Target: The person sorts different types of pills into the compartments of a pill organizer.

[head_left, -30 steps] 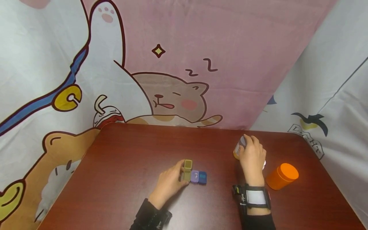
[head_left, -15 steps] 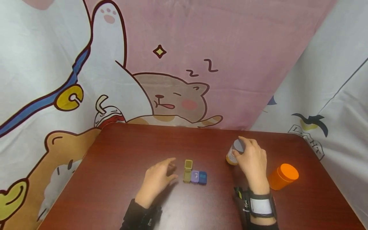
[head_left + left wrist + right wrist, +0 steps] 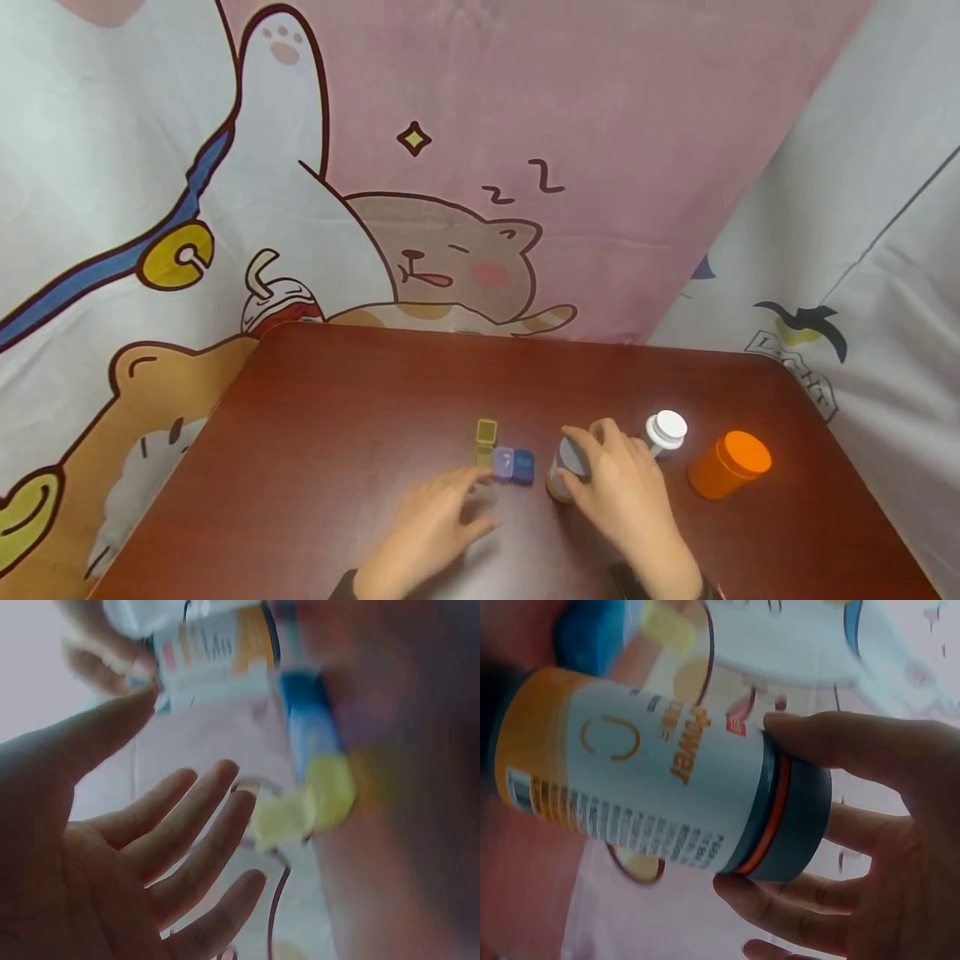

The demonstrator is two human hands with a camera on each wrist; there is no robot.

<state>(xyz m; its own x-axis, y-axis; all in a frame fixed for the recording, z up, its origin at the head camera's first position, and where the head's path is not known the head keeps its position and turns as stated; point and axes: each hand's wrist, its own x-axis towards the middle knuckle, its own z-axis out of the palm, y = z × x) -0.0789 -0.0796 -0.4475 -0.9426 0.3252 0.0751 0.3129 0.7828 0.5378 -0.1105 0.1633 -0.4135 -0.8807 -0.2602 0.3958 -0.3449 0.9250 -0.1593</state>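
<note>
My right hand (image 3: 626,492) grips a supplement bottle (image 3: 557,479) by its dark grey cap (image 3: 802,817), thumb on one side and fingers on the other. The bottle has a white and orange label, plain in the right wrist view. Just left of it lies a small pill organizer (image 3: 504,464) with yellow, purple and blue compartments. Its yellow lid (image 3: 487,432) stands flipped open; the purple and blue ones look closed. My left hand (image 3: 431,521) hovers at the organizer's near side, fingers loosely spread and holding nothing; its fingertips partly cover the yellow compartment.
A white bottle (image 3: 666,429) stands just beyond my right hand. To its right is an orange jar (image 3: 729,467) with an orange lid. All this is on a reddish-brown table (image 3: 337,417), with a cartoon-print cloth (image 3: 600,167) hanging behind.
My right hand has brought the supplement bottle from the back right to beside the organizer, uncovering the white bottle. My left hand let go of the organizer, drew back left, then came near again.
</note>
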